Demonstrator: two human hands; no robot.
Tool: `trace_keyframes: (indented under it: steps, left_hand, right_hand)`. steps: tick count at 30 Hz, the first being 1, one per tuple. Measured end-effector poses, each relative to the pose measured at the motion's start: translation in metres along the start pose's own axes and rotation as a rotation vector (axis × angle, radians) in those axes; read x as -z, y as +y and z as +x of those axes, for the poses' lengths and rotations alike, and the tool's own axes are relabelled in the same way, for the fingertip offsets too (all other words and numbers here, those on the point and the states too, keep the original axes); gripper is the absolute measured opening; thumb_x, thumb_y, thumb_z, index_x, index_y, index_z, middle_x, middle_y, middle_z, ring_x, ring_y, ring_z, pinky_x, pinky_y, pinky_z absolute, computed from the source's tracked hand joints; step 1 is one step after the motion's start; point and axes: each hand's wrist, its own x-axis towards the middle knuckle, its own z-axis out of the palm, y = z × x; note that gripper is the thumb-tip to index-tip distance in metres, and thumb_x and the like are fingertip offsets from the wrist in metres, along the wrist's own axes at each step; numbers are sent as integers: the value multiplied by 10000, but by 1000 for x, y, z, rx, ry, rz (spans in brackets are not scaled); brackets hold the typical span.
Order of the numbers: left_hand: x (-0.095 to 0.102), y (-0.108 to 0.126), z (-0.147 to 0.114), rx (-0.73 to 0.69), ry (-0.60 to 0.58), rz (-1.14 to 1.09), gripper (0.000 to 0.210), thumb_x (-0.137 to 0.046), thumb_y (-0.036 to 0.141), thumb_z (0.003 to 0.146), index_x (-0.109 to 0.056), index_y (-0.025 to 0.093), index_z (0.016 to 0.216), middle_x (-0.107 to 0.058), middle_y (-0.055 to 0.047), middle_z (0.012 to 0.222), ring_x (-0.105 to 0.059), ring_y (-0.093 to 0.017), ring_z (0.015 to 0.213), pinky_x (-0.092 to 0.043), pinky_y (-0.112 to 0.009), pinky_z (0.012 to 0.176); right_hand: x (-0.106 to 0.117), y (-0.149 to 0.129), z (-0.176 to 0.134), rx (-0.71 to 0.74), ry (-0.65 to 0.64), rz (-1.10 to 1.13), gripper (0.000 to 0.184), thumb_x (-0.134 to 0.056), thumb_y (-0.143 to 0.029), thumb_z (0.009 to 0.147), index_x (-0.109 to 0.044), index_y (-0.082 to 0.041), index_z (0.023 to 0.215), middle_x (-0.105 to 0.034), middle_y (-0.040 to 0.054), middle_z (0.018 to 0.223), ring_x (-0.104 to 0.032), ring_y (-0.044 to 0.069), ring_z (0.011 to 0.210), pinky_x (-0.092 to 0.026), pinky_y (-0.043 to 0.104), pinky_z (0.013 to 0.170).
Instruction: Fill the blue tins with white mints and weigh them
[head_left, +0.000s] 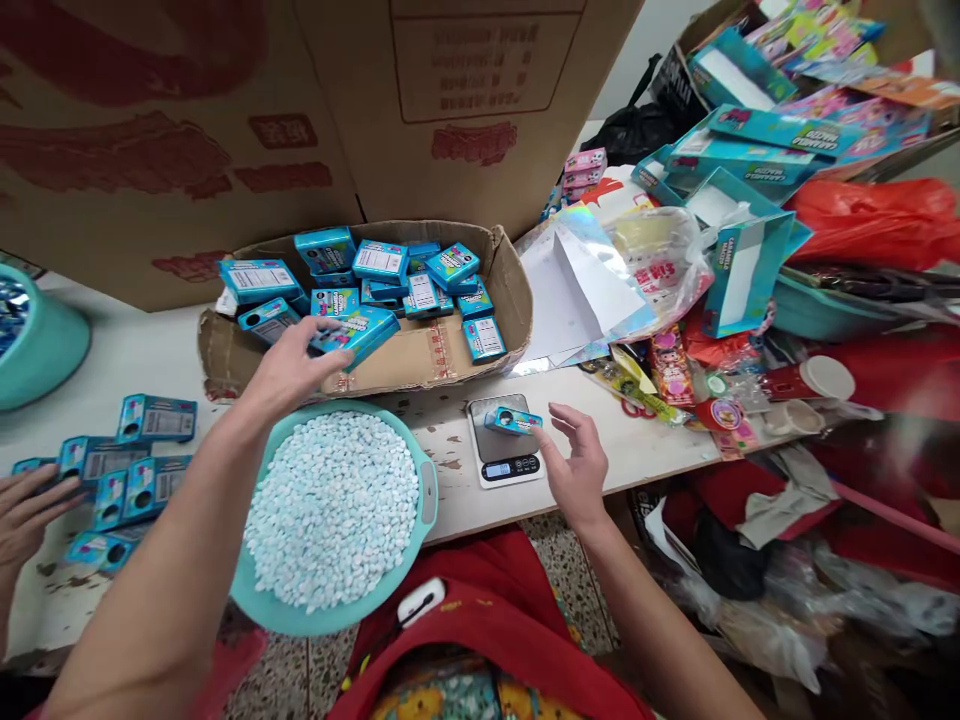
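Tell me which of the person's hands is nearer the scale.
Right. The right hand is just right of the scale; the left hand is farther off, leftward, gripping a blue box at the cardboard tray.

Red garment (517, 625) with small yellow markings (452, 606), yellow-and-teal patterned cloth (480, 697), bare forearms (656, 612) and fingers (577, 427)

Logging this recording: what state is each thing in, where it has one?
Scale: display lit, digits unreadable
Box on scale: lying down
Left hand: closed on a blue box
Right hand: open, beside the scale
Carton: open, holding boxes
Basin: uncovered, filled with pale pieces
Co-worker's hand: fingers spread
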Motion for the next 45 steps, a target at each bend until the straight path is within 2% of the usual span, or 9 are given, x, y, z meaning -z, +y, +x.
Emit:
trace_keyframes:
  steps: [5,9,12,15,19,26,34,42,45]
  left_hand:
    - [20,36,-119,-59,-386,99,407,-738,408,635,-695,253,1009,-665,-68,1033,-607,-262,877,-489,-330,732]
    - [8,26,-173,-26,-446,34,292,-642,436,733,-681,265,966,-674,-72,954,-614,-248,849,-488,-324,731]
    - [13,-16,-177,34,-254,74,382,-514,477,822,-615,245,1108,-648,-97,1070,-596,-269,973,-473,-370,831]
    - [19,-72,-171,-7,-30,408,454,-494,508,830,-564,216,1169,-571,-125,1213,-482,-312,1168,-352,-459,1005]
    - [10,-116,-173,37,-75,696,526,-410,541,863,-501,200,1253,-488,-159,1288,-430,-337,1199,-348,-498,988]
    - [-13,-106,-177,149,-139,810,511,-395,614,843,-550,226,1137,-554,-117,1093,-522,-313,1046,-423,-439,868]
    - [-20,-113,-180,115,-38,818,336,-418,466,885,-604,217,1016,-587,-82,977,-576,-243,946,-432,-319,808]
    - [-22,-107,-182,278,-63,721,333,-420,387,881,-631,217,1074,-615,-92,1077,-592,-220,959,-449,-315,821]
    - [-17,-104,-186,310,-51,714,339,-461,448,844,-655,258,1047,-646,-58,1015,-608,-208,916,-472,-305,776]
  right_hand:
    - [-33,-80,-28,417,-376,-27,622,-720,-285,732,-463,-238,1296,-524,116,1294,-450,309,1240,-371,509,1049]
    - [-60,-106,-55,392,-689,14,506,-628,-171,758,-505,-225,1246,-626,87,1155,-568,261,1067,-450,422,934]
    - [-65,-102,-64,199,-744,130,398,-690,-239,757,-569,-206,1135,-647,72,1053,-595,232,966,-477,355,848]
    - [-62,-93,-65,12,-766,225,359,-742,-346,736,-614,-196,1036,-636,50,967,-597,206,898,-475,315,803]
    - [-61,-90,-71,-110,-803,295,361,-754,-381,719,-645,-180,999,-627,44,962,-581,206,898,-464,314,818]
    - [-72,-90,-90,-234,-848,383,429,-764,-432,695,-655,-178,1023,-637,36,964,-576,206,899,-464,305,818]
    - [-77,-83,-90,-373,-835,457,467,-754,-417,705,-624,-179,1086,-664,51,1039,-613,237,932,-488,351,845]
    - [-80,-74,-92,-442,-815,206,533,-742,-551,630,-663,-200,1023,-710,69,970,-650,307,906,-515,431,862]
    - [-81,-71,-95,-469,-695,62,485,-791,-563,559,-688,-303,955,-705,66,875,-655,324,873,-564,415,695]
